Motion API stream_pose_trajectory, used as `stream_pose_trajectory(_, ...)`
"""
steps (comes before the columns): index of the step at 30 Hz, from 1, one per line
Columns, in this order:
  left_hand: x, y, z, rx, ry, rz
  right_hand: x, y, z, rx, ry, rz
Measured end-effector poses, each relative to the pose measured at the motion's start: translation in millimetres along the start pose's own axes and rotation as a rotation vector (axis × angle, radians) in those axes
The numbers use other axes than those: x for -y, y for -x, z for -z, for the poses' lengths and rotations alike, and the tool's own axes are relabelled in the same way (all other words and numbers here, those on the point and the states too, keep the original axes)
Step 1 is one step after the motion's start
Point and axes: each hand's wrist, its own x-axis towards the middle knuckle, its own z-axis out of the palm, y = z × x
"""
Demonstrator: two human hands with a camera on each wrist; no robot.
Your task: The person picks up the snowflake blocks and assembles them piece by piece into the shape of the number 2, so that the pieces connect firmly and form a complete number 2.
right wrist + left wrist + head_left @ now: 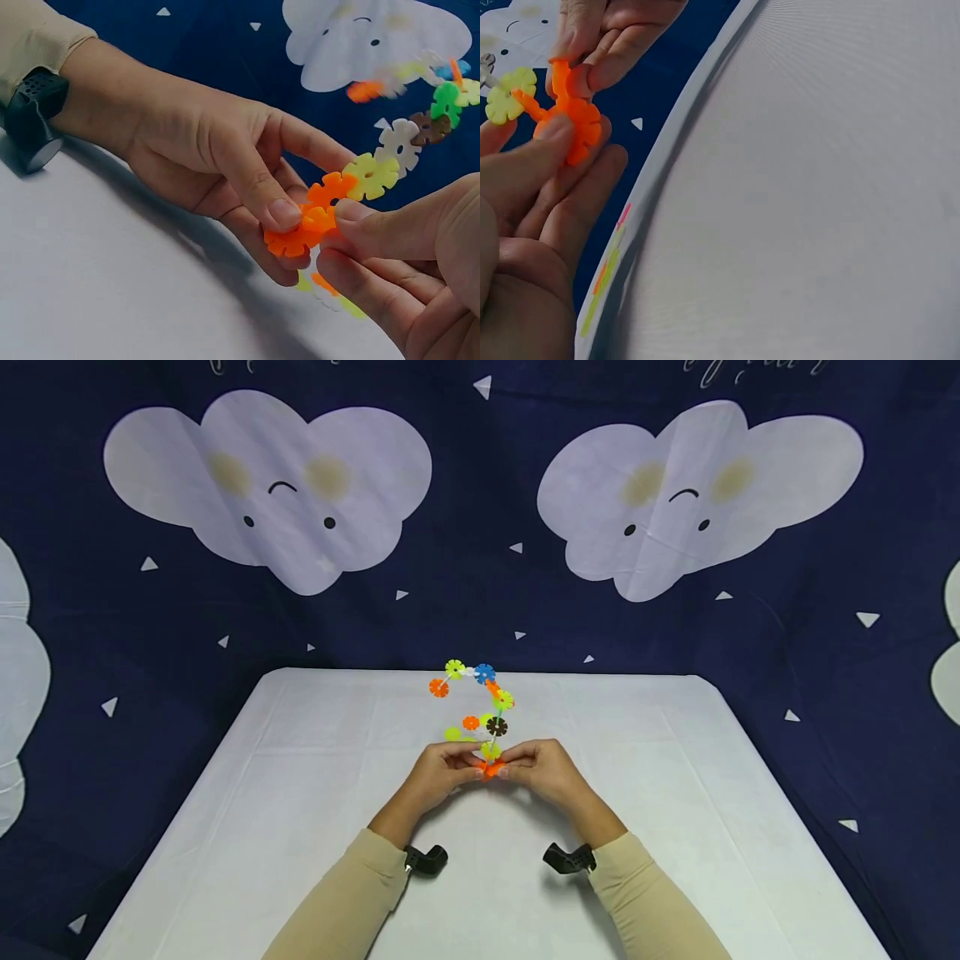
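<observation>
In the head view, read from left to right, I see a pale printed cloud (270, 460) on the dark blue backdrop (465, 593), beyond the far edge of the white table (225, 827). Below it the tan left sleeve (337, 902) reaches in, a black wrist camera (426, 862) at its cuff. The left hand (438, 772) is grasping: my left wrist view shows its thumb laid across a notched orange disc (585, 124), with fingers behind. Loose discs (452, 734) lie on the table just beyond this hand. At the middle, held aloft between both hands, is the chain (497, 727) of notched discs; from its orange base it runs through yellow-green, white, brown and green pieces, then curves left past a blue disc (484, 673) to an orange end. The right hand (546, 768) is likewise grasping: thumb and fingertips pinch a second orange disc (561, 79) against the first; whether the two are fully interlocked I cannot tell. Farther right follow a second wrist camera (568, 858), the tan right sleeve (652, 893) and, above on the backdrop, another pale cloud (697, 452).
</observation>
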Motion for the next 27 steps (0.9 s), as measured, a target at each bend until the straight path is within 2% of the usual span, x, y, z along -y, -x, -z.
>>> stream_pose_trajectory(4,-0.8,-0.2,1.1,0.052,0.126,0.042,2,-0.4,0,-0.004,-0.045,0.010)
stream_pose_trajectory(6,-1.5,-0.1,0.4,0.050,0.165,0.058,2,-1.0,-3,-0.017,-0.050,0.015)
stream_pose_trajectory(12,-2.4,-0.1,-1.8,-0.036,0.220,0.046,1,-2.3,-14,-0.085,-0.086,0.079)
stream_pose_trajectory(17,-0.2,-0.2,-0.4,-0.069,0.253,0.034,-1,-3.1,-24,-0.144,-0.088,0.127)
stream_pose_trajectory(23,-1.0,-2.4,2.6,-0.110,0.300,0.050,1,-4.7,-28,-0.201,-0.009,0.139)
stream_pose_trajectory(27,-1.8,-5.8,6.9,-0.165,0.346,0.044,0,-8.0,-24,-0.249,0.055,0.132)
